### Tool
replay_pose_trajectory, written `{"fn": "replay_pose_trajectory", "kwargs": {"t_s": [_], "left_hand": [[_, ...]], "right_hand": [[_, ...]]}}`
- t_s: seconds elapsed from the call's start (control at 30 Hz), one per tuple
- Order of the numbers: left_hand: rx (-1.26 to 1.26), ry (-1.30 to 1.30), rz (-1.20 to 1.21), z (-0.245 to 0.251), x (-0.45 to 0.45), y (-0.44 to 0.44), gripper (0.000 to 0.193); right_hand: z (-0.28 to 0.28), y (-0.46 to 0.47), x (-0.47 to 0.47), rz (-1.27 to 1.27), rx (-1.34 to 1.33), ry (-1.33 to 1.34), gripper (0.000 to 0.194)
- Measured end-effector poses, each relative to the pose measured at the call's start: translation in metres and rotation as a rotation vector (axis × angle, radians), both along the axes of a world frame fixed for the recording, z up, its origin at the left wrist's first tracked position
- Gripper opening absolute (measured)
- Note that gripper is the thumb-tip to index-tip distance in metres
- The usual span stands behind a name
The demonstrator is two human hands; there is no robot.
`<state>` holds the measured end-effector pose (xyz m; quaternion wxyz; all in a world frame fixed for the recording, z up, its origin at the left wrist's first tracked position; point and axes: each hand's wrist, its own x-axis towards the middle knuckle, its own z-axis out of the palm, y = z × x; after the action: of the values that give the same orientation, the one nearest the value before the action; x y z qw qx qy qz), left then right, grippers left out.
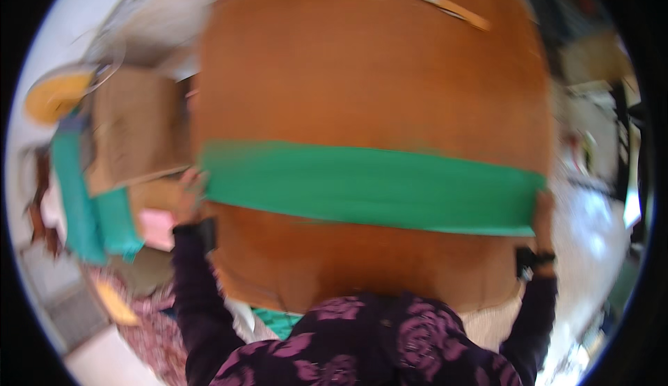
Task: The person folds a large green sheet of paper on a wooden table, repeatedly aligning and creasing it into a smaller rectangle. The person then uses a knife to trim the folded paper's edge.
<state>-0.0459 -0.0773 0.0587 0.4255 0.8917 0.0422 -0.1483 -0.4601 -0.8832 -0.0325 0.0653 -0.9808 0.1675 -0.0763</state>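
Observation:
A long folded strip of green cloth (365,187) stretches from side to side across a brown wooden table (365,83). At its left end is my left hand (190,194), blurred, with the fingers at the cloth's edge by the table's left side. My right hand (544,212) grips the opposite end close to the right table edge. The strip looks nearly flat between both hands; whether it rests on the wood or hangs just above cannot be told. Dark bands circle both wrists.
A knife (438,5) with a tan handle lies near the table's far right edge. Left of the table stand a cardboard box (135,125), teal cloth bundles (78,193) and a pink item (157,228). Pale floor (589,229) shows on the right.

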Motion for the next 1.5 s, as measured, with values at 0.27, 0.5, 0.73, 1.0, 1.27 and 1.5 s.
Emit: {"fn": "replay_pose_trajectory", "kwargs": {"t_s": [0.27, 0.5, 0.73, 1.0, 1.27, 1.5], "left_hand": [[0.000, 0.040, 0.081, 0.021, 0.003, -0.041, 0.024], [0.174, -0.233, -0.010, 0.003, -0.009, -0.033, 0.021], [0.070, -0.275, 0.056, 0.005, -0.018, -0.040, 0.014], [0.103, -0.299, 0.077, -0.010, -0.016, -0.035, 0.017], [0.233, -0.374, 0.041, -0.013, -0.016, -0.036, 0.017], [0.254, -0.438, 0.029, -0.011, -0.016, -0.041, 0.017]], "right_hand": [[0.023, -0.020, 0.007, -0.443, 0.353, 0.068, 0.034], [0.021, -0.007, 0.018, -0.455, 0.314, 0.022, 0.033], [0.027, -0.004, 0.015, -0.435, 0.368, 0.015, 0.032], [0.018, -0.012, 0.008, -0.457, 0.357, 0.017, 0.033], [0.021, -0.007, 0.013, -0.482, 0.315, 0.026, 0.035], [0.030, 0.002, 0.013, -0.471, 0.339, -0.009, 0.034]]}}
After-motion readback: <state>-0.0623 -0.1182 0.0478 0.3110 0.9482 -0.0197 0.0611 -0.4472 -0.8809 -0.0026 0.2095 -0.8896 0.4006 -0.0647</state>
